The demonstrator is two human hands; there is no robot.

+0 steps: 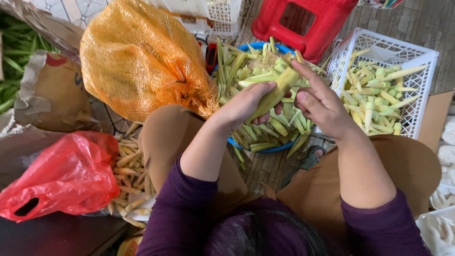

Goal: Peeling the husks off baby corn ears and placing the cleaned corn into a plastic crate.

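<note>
From my remote seat I count these packages. An orange mesh sack (pixel 142 57), bulging and knotted at its lower right corner, sits at upper centre-left, leaning against my left knee. Just below it on the left lies a crumpled red plastic bag (pixel 61 178), partly covering a pile of pale stalks. Behind the red bag, along the left edge, torn brown paper sacks (pixel 50 95) stand open, one showing a red printed mark, with green pods inside the farthest one. At the right edge a flap of brown cardboard (pixel 438 118) rises beside the white basket (pixel 426 61).
</note>
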